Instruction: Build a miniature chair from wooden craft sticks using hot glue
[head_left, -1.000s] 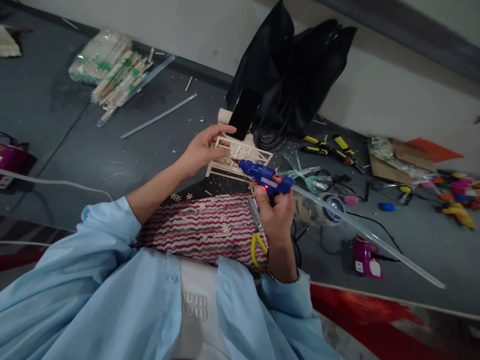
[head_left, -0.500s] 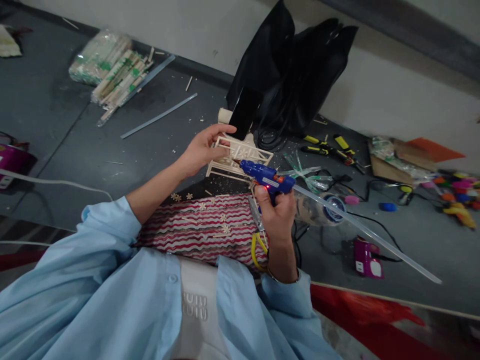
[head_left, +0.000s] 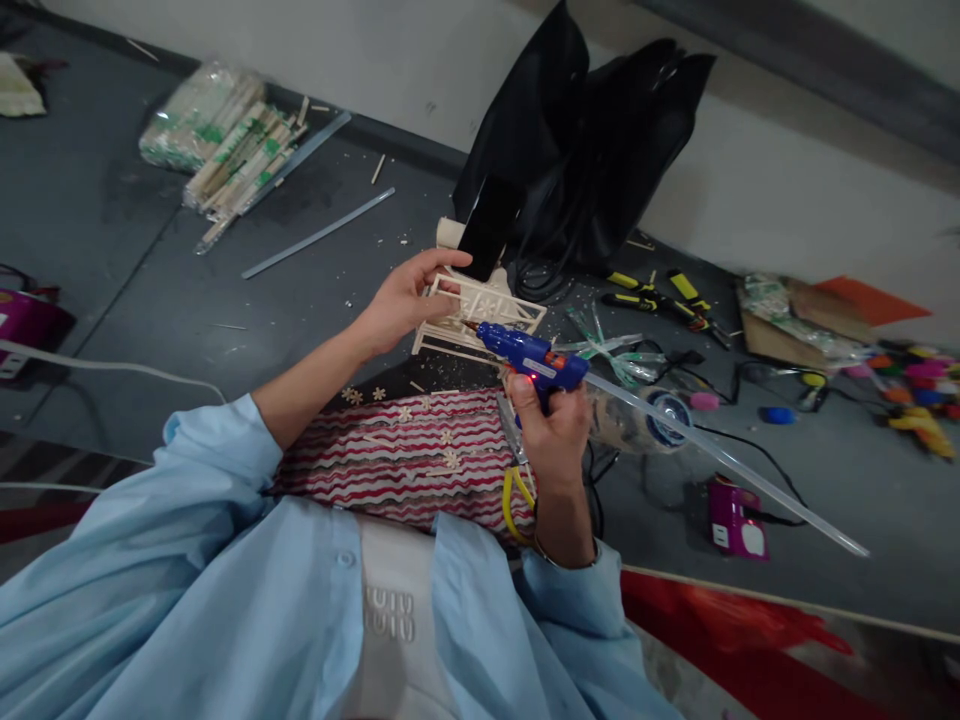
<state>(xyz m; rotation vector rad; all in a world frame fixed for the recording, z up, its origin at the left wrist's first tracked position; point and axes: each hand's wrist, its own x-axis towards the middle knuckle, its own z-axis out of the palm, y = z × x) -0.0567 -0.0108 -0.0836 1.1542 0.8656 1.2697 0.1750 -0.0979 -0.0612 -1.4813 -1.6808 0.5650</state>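
Note:
My left hand (head_left: pixel 405 300) grips a small frame model (head_left: pixel 480 318) built from pale wooden sticks, holding it at its left end above my lap. My right hand (head_left: pixel 553 430) is closed round the handle of a blue hot glue gun (head_left: pixel 529 355) whose red light is on. The gun's nozzle touches the near side of the wooden frame. A long clear glue stick (head_left: pixel 720 462) juts from the back of the gun toward the lower right. A red and white striped cloth (head_left: pixel 405 455) covers my lap beneath both hands.
A black bag (head_left: pixel 585 140) and a dark phone (head_left: pixel 487 228) stand behind the frame. Packs of wooden sticks (head_left: pixel 225 135) and a loose glue stick (head_left: pixel 319 232) lie at the far left. Yellow-handled pliers (head_left: pixel 652 292), cables, a purple plug block (head_left: pixel 733 518) and coloured bits lie at right.
The glue gun has tilted slightly, so the rear end of its glue stick has swung a little up and left. My left hand and the wooden frame have stayed put.

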